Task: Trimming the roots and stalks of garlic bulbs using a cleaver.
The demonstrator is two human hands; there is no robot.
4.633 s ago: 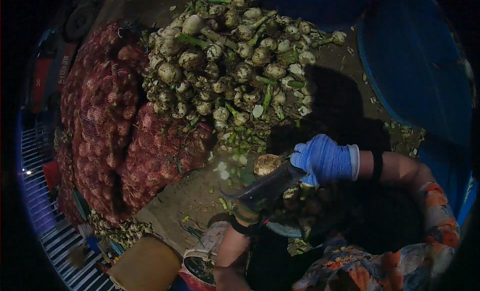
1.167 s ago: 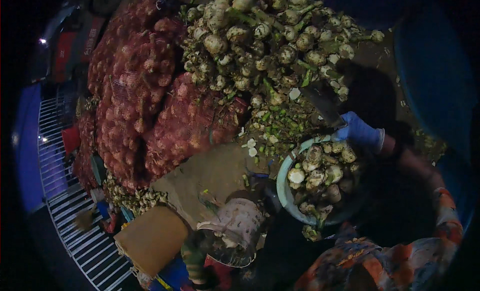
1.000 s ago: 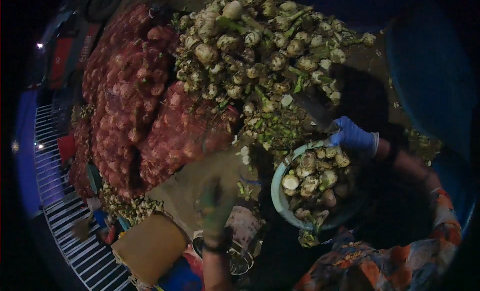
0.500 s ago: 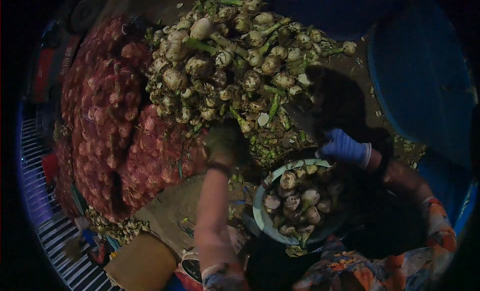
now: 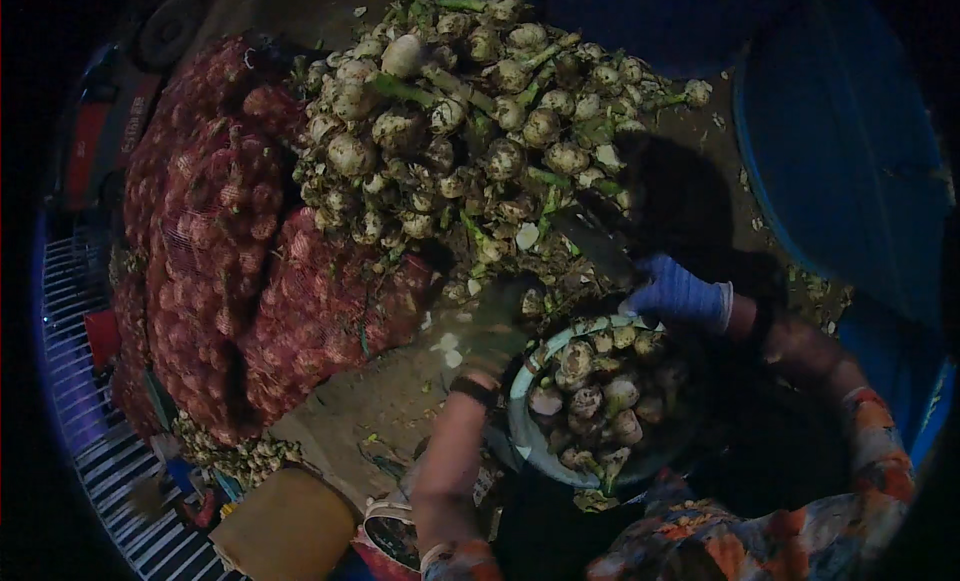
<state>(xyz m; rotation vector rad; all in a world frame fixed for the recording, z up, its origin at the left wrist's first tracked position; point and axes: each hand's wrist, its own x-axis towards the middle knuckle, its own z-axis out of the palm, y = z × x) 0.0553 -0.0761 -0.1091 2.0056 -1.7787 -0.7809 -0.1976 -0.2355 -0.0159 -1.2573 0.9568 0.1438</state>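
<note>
The head view looks down on a dim, ground-level work spot. The left hand (image 5: 497, 326), in a dark glove, reaches forward to the near edge of a big heap of pale bulbs (image 5: 470, 131) with green stalks; its fingers curl down among the loose bulbs and trimmings there, but in this light I cannot tell whether they are closed on one or only resting on them. The right hand (image 5: 680, 293), in a blue glove, is wrapped round the handle of a dark knife (image 5: 598, 246), whose blade points up and left toward the heap (the blade shows only as a dark strip against the bulbs). Both hands sit just beyond the far rim of a round pale basin (image 5: 518, 421), which lies close in front of the person between the two forearms and is filled with trimmed bulbs (image 5: 597, 391).

To the left of the heap, and touching it, are stacked red mesh sacks (image 5: 230, 251) packed with small bulbs. Bare earth (image 5: 390, 401) with a few white scraps lies between the sacks and the basin. A large blue barrel (image 5: 850, 151) stands at the right, and white slatted crates (image 5: 80, 381) run down the far left edge.
</note>
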